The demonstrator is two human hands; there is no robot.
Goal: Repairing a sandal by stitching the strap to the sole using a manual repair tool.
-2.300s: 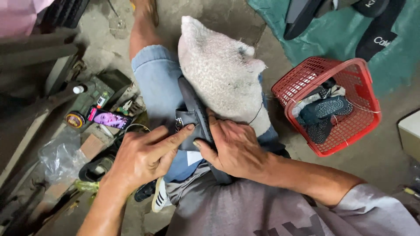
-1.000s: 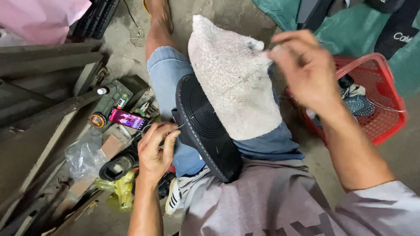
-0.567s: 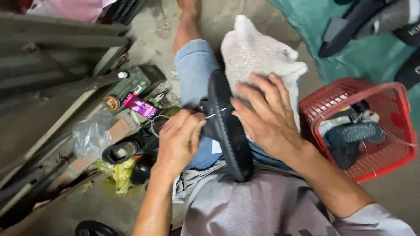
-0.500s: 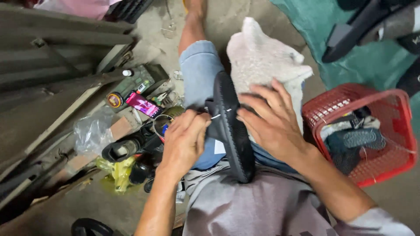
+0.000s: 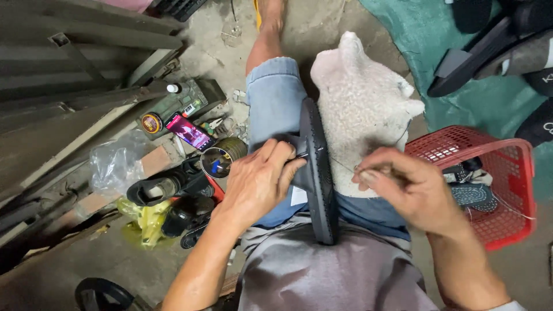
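A black sandal (image 5: 318, 173) stands on its edge across my lap, between my two legs in blue denim shorts. My left hand (image 5: 259, 181) grips its left side near the upper part and pinches a thin tool against the sole. My right hand (image 5: 406, 187) is to the right of the sandal, fingers pinched on a fine thread (image 5: 343, 167) that runs taut back to the sandal's edge. A white fleecy cloth (image 5: 360, 109) lies over my right thigh, under that hand.
A red plastic basket (image 5: 507, 190) with dark footwear stands at the right. At the left are a phone with a lit screen (image 5: 188, 131), a round tin (image 5: 151, 122), a thread spool (image 5: 230, 148), black shoes (image 5: 167, 187) and a plastic bag (image 5: 115, 164). Dark sandals (image 5: 489, 49) lie on green tarp.
My right hand has left the sandal's side and drawn away to the right, pulling the thread taut. My left hand keeps its hold on the sandal. The view has shifted.
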